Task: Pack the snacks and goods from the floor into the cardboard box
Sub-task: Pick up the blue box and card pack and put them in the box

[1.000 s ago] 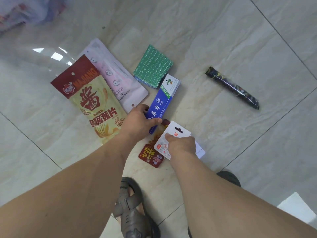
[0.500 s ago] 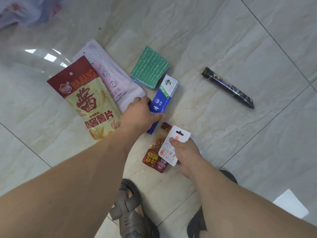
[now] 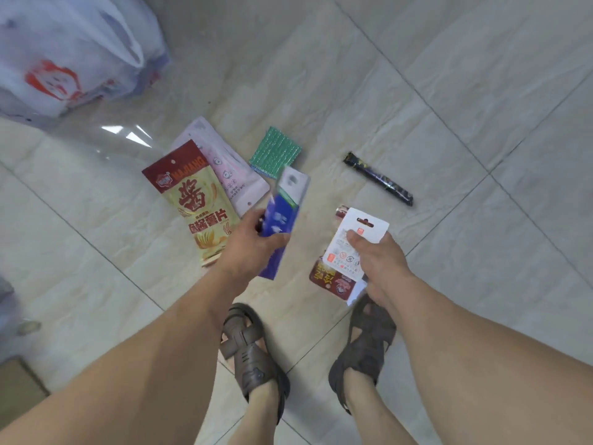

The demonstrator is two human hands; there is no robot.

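Observation:
My left hand [image 3: 253, 245] grips a blue and white toothpaste box [image 3: 284, 213], lifted off the floor and blurred. My right hand [image 3: 375, 261] pinches a white hang-tab card pack [image 3: 356, 242] together with a red snack packet [image 3: 332, 279] underneath it, both raised. On the tiles lie a red and yellow chip bag [image 3: 195, 200], a pink pouch [image 3: 231, 175] partly under it, a green scouring sponge [image 3: 276, 150] and a dark long wrapped stick [image 3: 378, 178]. A brown cardboard corner [image 3: 16, 387] shows at the lower left edge.
A white plastic shopping bag [image 3: 64, 56] with a red print sits at the top left. My two feet in brown sandals [image 3: 253, 358] stand just below the hands. Pale tiled floor [image 3: 481, 107] stretches to the right.
Both hands have lifted their items off the floor and moved apart; the toothpaste box rose with the left hand, the card and red packet with the right. The view pulled back.

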